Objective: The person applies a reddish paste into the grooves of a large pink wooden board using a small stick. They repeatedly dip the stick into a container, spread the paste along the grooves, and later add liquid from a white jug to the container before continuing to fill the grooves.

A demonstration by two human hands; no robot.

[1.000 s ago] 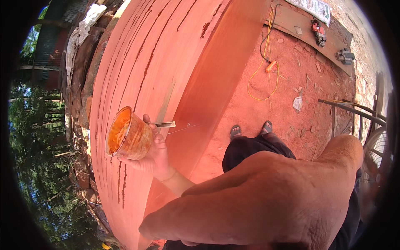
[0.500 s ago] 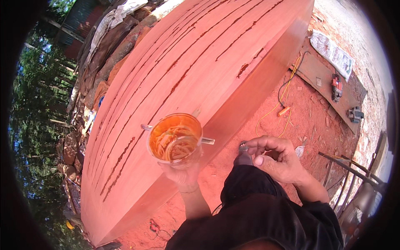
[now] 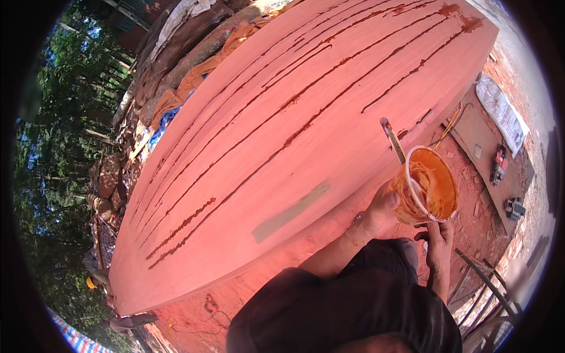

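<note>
My left hand is closed around a clear plastic cup, which is tilted so its mouth shows orange-brown paste smeared inside. A thin flat stick with a stained tip juts up beside the cup's rim, on the left hand's side; its lower end is hidden. Against the cup's underside my right hand has its fingers bent, their tips partly hidden by the cup. Beyond both hands lies a pinkish-red boat hull, bottom up, with dark red-brown filler lines along its seams. A grey-brown strip marks its near side.
On the right, a board carries a red-and-black power tool and a grey tool, near a white sack. A metal frame stands at lower right. Tarps and stones line the hull's far side.
My left hand has carried the cup rightward, away from over the hull, and tipped it. The stick now points upward. My right hand has come up under the cup. The view has shifted too.
</note>
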